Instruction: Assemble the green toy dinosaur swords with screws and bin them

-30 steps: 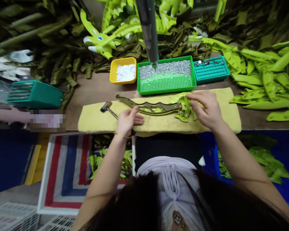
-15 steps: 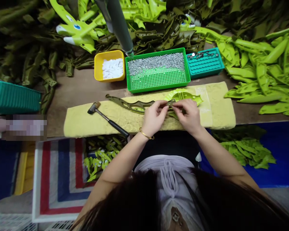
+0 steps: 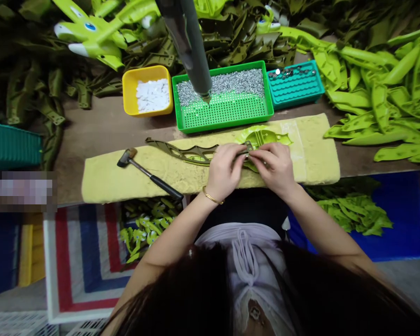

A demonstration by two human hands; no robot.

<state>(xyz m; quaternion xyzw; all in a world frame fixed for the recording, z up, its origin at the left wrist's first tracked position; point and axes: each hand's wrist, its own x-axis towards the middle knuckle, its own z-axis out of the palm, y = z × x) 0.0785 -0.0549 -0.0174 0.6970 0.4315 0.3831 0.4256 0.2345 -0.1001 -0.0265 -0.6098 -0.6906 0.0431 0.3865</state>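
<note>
My left hand and my right hand meet over the yellow padded cloth, fingertips pinched together. Between them is a small dark olive plastic piece with holes, partly covered by the fingers. A long, curved olive plastic part lies on the cloth and runs under my left hand. Just behind the fingers lies a lime-green plastic shell, hollow side up. A hammer with a black handle rests on the cloth, left of my left hand.
A power screwdriver hangs above a green tray of screws. Beside it stand a yellow bin of white pieces and a teal tray. Lime parts pile at right. A person's blurred hand shows at left.
The hanging screwdriver now reaches over the screw tray instead of its left corner. Things on the table appear shifted slightly left. Both hands stay together, and the small olive piece has turned a little.
</note>
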